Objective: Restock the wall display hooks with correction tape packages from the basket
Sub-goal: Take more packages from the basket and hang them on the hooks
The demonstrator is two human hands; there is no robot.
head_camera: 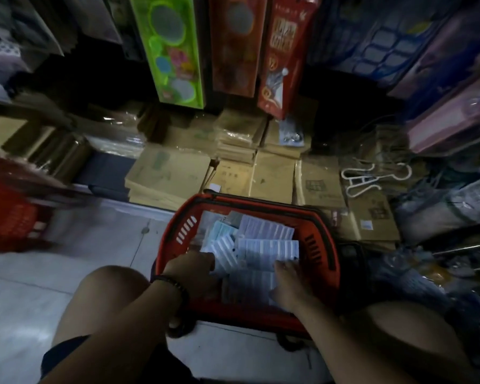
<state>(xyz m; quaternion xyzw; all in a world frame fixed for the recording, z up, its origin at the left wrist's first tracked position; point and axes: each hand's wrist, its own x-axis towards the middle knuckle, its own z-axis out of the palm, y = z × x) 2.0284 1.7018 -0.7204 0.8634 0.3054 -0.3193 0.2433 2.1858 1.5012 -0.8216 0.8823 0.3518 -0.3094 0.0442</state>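
Both forearms are cut off at the lower edge. The left hand (197, 268) digs among white and pale-blue correction tape packages (266, 245) in the red plastic basket (175, 234); its fingertips are buried, so I cannot tell its hold. The right hand (288, 284) lies on them, fingers fairly straight. Their print is blurred. Beyond, stacked brown paper packs (166, 173) bear unreadable marks, and a hanging red carton (283, 59) shows "12".
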